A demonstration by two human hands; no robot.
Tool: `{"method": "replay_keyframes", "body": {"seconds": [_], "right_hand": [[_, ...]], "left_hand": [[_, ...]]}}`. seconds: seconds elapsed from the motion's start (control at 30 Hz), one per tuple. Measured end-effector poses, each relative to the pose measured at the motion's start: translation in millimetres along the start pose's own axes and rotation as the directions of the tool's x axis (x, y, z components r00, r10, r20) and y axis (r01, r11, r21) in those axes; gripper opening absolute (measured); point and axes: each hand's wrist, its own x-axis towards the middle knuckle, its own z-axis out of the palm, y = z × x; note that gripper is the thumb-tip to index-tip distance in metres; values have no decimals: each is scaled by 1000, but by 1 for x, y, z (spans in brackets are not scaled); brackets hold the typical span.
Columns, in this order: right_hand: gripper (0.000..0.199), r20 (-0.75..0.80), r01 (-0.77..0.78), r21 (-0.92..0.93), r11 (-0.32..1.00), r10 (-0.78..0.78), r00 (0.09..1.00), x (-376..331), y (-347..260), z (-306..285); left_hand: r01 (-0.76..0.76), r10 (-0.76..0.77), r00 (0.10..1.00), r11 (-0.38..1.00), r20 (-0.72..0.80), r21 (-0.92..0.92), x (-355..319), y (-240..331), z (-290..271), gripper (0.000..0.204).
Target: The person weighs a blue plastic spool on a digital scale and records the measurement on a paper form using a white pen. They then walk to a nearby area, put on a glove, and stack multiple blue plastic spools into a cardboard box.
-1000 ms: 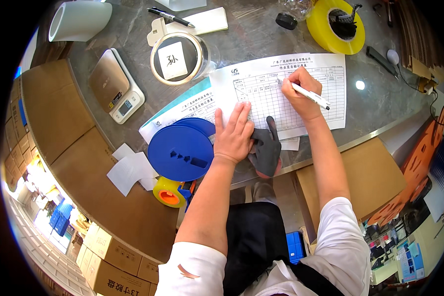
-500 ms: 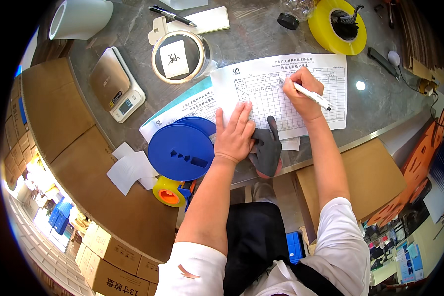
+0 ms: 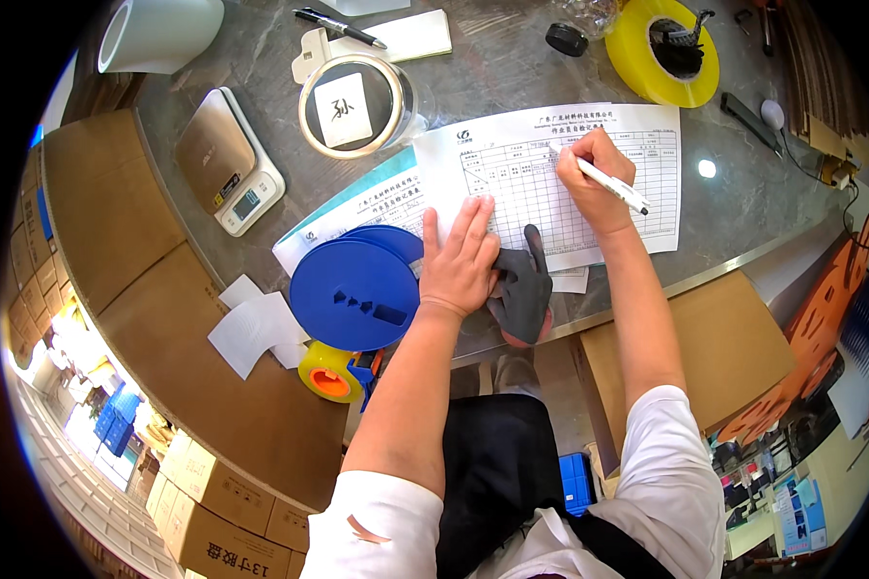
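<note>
My right hand pinches a white pen, its tip end near the upper rows of a printed form with a grid. Flat on the lower left of that form lies my left hand, fingers stretched out and pressing the sheet. A dark grey glove lies beside the left hand at the counter's front edge. Left of it sits a blue plastic spool, partly over a second printed sheet. A yellow tape roll in a dispenser lies below the spool.
A small scale and a round lidded jar stand to the left. At the back are a black pen, a large yellow tape roll and a utility knife. A tall cardboard edge curves along the left.
My right hand has shifted very slightly right with the pen. The left hand stays in place on the form.
</note>
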Motion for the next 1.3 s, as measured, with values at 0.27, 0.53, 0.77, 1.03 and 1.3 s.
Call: {"method": "replay_keyframes", "body": {"seconds": [0.27, 0.53, 0.77, 1.03, 1.3], "right_hand": [[16, 8, 8, 3, 1000, -8, 1000, 0, 0, -2], [17, 20, -18, -2, 1000, 18, 1000, -1, -1, -3], [16, 8, -12, 12, 1000, 12, 1000, 0, -2, -2], [16, 24, 0, 27, 1000, -1, 1000, 0, -1, -3], [16, -9, -22, -12, 1000, 22, 1000, 1, -3, -3]], "left_hand": [[6, -6, 1000, 1000, 3, -3, 0, 0, 0, 38], [8, -8, 1000, 1000, -5, -12, -1, -1, 0, 37], [4, -4, 1000, 1000, -6, -12, -1, 0, 1, 37], [8, -8, 1000, 1000, 3, -2, 0, 0, -1, 39], [0, 0, 1000, 1000, -11, 0, 0, 0, 1, 37]]}}
